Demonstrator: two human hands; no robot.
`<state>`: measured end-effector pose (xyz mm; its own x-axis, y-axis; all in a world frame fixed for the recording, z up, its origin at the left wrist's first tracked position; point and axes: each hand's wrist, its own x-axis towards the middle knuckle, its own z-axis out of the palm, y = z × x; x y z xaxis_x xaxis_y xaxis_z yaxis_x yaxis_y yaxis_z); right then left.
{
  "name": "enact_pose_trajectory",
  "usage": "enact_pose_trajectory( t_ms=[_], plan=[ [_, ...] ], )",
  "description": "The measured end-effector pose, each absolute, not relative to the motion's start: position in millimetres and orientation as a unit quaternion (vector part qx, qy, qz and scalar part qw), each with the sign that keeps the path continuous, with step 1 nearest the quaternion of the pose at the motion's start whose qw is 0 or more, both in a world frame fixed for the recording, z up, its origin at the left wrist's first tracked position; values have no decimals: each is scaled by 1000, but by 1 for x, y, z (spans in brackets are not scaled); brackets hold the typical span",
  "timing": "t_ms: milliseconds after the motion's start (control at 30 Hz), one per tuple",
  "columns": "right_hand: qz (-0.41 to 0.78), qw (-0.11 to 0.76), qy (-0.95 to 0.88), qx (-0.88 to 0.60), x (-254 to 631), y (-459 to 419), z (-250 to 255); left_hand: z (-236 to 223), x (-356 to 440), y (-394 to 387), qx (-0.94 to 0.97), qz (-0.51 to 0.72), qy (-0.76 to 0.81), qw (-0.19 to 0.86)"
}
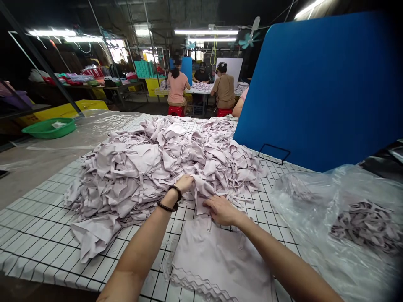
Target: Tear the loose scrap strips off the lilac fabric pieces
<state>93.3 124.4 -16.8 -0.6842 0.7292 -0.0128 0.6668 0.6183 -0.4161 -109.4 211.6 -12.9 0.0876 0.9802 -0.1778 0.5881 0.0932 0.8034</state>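
A big heap of pale lilac fabric pieces (151, 167) covers the middle of the grid-patterned table (34, 235). My left hand (184, 183), with dark bead bracelets on the wrist, is closed on one fabric piece (201, 191) at the heap's near edge. My right hand (222, 209) pinches the same piece lower down, fingers curled on it. Just in front of my hands lies a neat stack of flat lilac pieces (217, 260) with scalloped edges.
A clear plastic bag (346, 226) holding lilac straps lies at the right. A blue board (315, 88) stands behind it. A green basin (48, 128) sits at the far left. Other people sit working at a table (201, 88) in the back.
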Motion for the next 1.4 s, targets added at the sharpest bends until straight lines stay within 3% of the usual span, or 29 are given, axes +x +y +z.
enact_pose_trajectory(
  t_ms=[100,300,400,767,1033,1167,1267,1400],
  plan=[
    [179,55,-895,-404,104,133,-15,-9,-105,219,623,258,622,397],
    [359,192,-824,-393,140,137,13,-2,-104,226,651,223,617,383],
    [394,157,-821,-383,144,129,15,1,-105,229,655,198,639,351],
    [225,-29,-889,-398,129,121,-12,20,-127,226,729,152,642,184],
    [135,36,-912,-385,141,110,9,16,-119,200,894,85,434,77],
    [161,64,-911,-374,143,106,8,-3,-106,188,934,90,309,156],
    [169,85,-903,-385,149,108,11,-10,-100,193,892,152,347,247],
    [167,147,-877,-425,167,120,28,3,-100,217,826,247,436,257]
  ],
)
